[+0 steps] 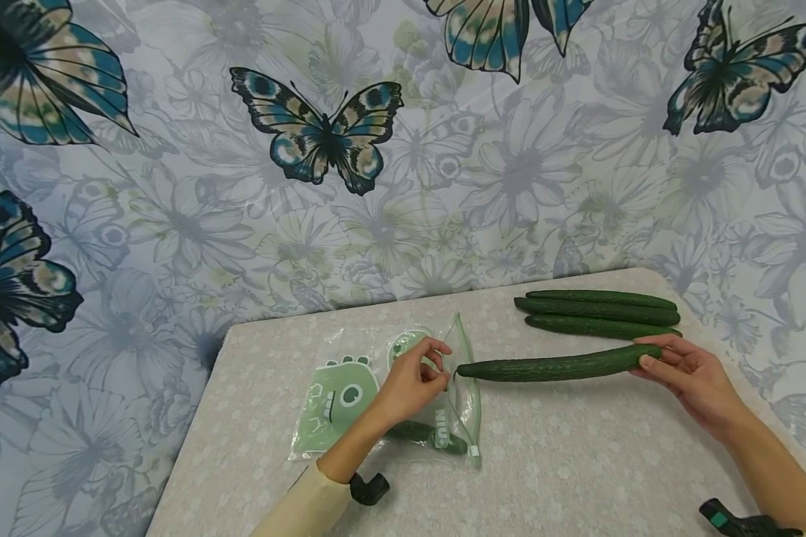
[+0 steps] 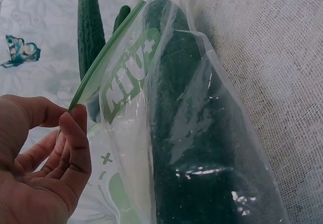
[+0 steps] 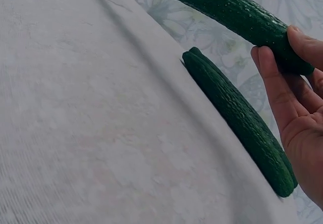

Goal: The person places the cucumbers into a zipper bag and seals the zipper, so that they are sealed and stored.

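A long dark green cucumber (image 1: 551, 368) is held by one end in my right hand (image 1: 688, 377), pinched between thumb and fingers. Its far tip reaches the mouth of a clear zip bag (image 1: 309, 444) printed with green cartoon faces. At that mouth, my left hand (image 1: 410, 380) pinches the bag's green zip edge (image 2: 96, 67) between thumb and forefinger. Another cucumber (image 2: 189, 123) lies inside the bag, close along its lower side. The right wrist view shows the gripped cucumber (image 3: 227, 14) raised above the tabletop.
Three more cucumbers (image 1: 601, 309) lie side by side at the back right of the cloth-covered table (image 1: 544, 462). Behind the table hangs a wall covering (image 1: 477, 186) with flowers and butterflies. A black wrist device (image 1: 369, 489) sits at the left cuff.
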### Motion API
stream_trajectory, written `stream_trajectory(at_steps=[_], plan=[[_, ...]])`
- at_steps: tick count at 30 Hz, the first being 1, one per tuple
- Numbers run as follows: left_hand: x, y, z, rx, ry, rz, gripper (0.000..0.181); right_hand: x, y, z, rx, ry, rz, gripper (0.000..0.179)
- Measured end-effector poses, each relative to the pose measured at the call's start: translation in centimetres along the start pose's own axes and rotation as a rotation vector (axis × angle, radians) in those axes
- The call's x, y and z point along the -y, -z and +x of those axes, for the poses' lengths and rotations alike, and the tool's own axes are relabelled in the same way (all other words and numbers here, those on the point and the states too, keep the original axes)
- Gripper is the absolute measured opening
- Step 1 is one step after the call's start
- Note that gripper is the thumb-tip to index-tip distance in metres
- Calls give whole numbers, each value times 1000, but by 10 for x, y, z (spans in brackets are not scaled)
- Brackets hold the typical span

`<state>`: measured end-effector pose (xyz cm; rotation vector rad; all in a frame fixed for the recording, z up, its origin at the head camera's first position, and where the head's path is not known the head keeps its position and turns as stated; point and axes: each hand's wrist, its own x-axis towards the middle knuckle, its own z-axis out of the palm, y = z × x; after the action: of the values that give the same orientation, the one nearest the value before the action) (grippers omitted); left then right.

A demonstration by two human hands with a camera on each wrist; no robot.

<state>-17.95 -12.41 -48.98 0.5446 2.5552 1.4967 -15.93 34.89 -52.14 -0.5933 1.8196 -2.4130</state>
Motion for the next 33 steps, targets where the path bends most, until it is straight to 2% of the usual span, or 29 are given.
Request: stream_trajectory(at_steps=[9,19,24,33], plan=[[-2,-1,2,4,-19,22,35,-14,-18,8,25,-112,-90,40],[-6,-3,4,3,-45,20,34,-29,-41,17,11,-192,-187,30],[-9,-3,4,0,-53,15,34,-38,-56,22,29,-198,-203,28],[-9,-4,5,-3,-53,22,34,-58,-87,35,59,-230,-168,27]])
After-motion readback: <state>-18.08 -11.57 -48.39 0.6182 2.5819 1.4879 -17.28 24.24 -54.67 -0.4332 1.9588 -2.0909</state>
